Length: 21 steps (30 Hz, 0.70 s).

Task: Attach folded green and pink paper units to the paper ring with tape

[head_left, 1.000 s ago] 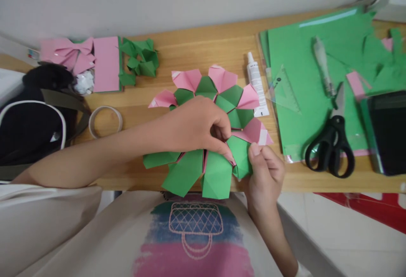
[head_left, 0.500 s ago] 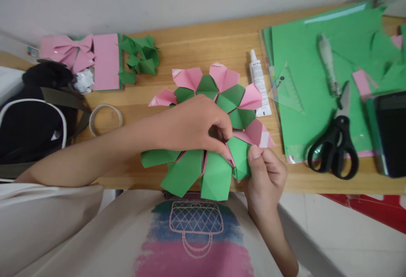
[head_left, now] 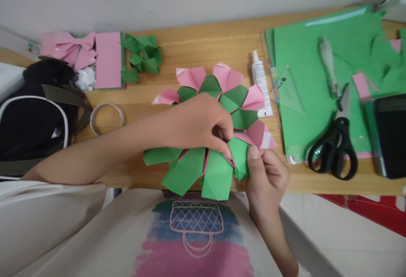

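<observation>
Your left hand (head_left: 198, 127) is lying across the middle of the paper wreath (head_left: 211, 131), its thumb and fingers pinching down on the folded pieces at about 4 o'clock from the ring's centre. Your right hand (head_left: 266, 175) is coming up from 5 o'clock, gripping the green fold at the wreath's lower right edge with the thumb on top, just beside your left fingertips. Both hands are clamping paper, not resting loose.

You are keeping the wreath, a ring of pink and green folded units, flat on the wooden table (head_left: 203, 53) near its front edge, with the green pieces at 6 o'clock hanging over the edge toward your shirt.

At 2 o'clock from the wreath a glue bottle (head_left: 261, 83) is lying, nearly touching a pink petal. Farther toward 3 o'clock, green paper sheets (head_left: 312, 82) are carrying a clear ruler triangle (head_left: 287, 93) and black scissors (head_left: 334, 146). At 9 o'clock a roll of tape (head_left: 107, 118) is sitting, and at 10 o'clock spare pink pieces (head_left: 82, 57) and green pieces (head_left: 142, 57) are piled near the wall. A black bag (head_left: 28, 120) is occupying the far 9 o'clock side.
</observation>
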Available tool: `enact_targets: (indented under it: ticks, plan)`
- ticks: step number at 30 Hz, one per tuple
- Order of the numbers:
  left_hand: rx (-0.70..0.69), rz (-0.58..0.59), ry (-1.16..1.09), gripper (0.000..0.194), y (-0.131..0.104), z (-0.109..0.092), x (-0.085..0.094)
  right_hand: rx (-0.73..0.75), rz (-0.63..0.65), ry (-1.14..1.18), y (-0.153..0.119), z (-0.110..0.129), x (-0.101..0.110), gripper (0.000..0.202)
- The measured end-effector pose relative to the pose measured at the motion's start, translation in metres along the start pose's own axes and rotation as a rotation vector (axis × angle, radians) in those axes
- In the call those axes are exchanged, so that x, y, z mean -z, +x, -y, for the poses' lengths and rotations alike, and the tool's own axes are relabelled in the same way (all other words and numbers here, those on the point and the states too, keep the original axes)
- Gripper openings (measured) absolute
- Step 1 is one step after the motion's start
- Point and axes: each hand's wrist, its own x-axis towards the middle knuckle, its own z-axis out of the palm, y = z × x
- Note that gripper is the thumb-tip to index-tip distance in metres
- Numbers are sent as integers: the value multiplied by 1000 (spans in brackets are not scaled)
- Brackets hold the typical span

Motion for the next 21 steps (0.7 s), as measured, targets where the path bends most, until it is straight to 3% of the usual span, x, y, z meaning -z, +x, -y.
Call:
enact_targets:
  ticks: [14, 21]
  plan:
    - [-27, -18, 19, 19, 3, 2, 0, 39, 14, -68, 2, 3, 3, 37]
    - [-153, -29, 303, 17, -3, -2, 3, -1, -4, -58, 2, 2, 1, 38]
